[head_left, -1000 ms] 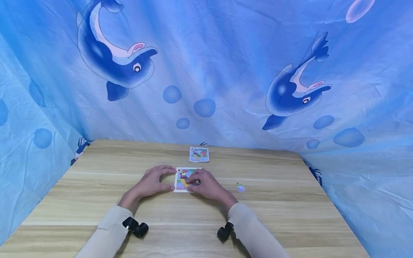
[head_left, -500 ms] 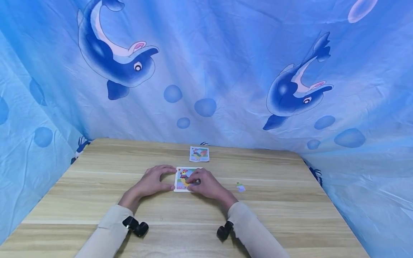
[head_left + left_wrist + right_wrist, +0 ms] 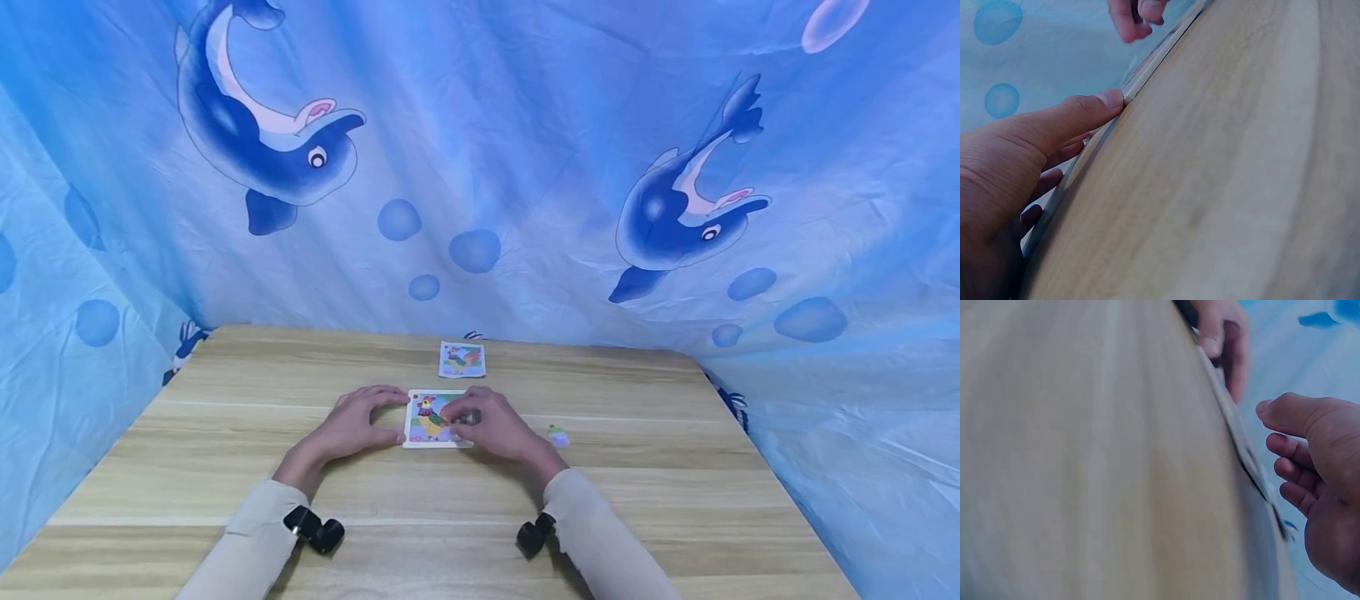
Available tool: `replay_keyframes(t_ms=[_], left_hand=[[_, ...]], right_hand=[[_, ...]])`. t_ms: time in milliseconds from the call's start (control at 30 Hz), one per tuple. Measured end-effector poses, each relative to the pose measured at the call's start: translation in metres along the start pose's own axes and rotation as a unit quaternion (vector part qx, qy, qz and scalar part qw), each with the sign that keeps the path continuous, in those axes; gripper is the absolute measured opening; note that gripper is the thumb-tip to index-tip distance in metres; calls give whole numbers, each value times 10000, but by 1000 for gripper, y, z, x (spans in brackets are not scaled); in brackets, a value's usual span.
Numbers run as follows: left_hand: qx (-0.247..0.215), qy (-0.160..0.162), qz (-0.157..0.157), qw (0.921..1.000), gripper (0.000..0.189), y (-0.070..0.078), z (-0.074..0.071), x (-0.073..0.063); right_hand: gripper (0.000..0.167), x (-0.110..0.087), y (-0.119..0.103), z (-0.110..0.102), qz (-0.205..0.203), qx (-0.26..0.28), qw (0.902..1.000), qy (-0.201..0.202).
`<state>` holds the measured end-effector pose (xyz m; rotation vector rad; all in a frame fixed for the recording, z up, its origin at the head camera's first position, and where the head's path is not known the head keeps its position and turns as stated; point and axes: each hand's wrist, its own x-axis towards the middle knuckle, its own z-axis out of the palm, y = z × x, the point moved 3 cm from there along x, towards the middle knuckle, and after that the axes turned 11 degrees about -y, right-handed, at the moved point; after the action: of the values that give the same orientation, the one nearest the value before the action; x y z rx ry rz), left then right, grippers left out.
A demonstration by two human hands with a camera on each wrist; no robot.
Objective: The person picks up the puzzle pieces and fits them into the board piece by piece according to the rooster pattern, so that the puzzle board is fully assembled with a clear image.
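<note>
A small square jigsaw puzzle (image 3: 431, 420) with a white frame and a rooster picture lies flat on the table. My left hand (image 3: 352, 427) grips it at the left edge, forefinger by the upper corner and thumb by the lower one. In the left wrist view the thumb (image 3: 1094, 107) presses against the frame's side. My right hand (image 3: 491, 423) hovers over the puzzle's right part and hides some of it. The right wrist view shows that hand's fingers (image 3: 1294, 472) loosely bent above the board, with nothing seen between them and the thumb.
A matching rooster picture card (image 3: 462, 360) lies behind the puzzle. To the right is a loose puzzle piece (image 3: 558, 436) in green and lilac. The wooden table (image 3: 420, 533) ends at a blue dolphin-print curtain (image 3: 525, 167).
My right hand has lifted and shifted right, showing more of the rooster, where its fingertips were on the picture before. My left hand keeps its place at the puzzle's edge.
</note>
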<state>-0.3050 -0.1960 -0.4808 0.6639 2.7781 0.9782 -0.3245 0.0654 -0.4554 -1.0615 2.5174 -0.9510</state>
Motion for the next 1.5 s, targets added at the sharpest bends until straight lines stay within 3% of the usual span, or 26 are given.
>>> replay_keyframes(t_ms=[233, 600, 800, 1067, 1500], left_hand=[[19, 5, 28, 10000, 63, 2, 0, 0], [70, 41, 29, 10000, 63, 0, 1, 0], [73, 34, 52, 10000, 63, 0, 0, 1], [131, 48, 68, 9999, 63, -2, 1, 0], [150, 91, 83, 9998, 62, 1, 1, -2]], right_hand=[[24, -29, 29, -29, 286, -20, 9992, 294], [26, -98, 76, -60, 898, 126, 9944, 540], [28, -124, 97, -73, 924, 234, 9926, 753], [25, -137, 113, -79, 934, 251, 9938, 544], [24, -130, 112, -74, 871, 199, 9955, 323]])
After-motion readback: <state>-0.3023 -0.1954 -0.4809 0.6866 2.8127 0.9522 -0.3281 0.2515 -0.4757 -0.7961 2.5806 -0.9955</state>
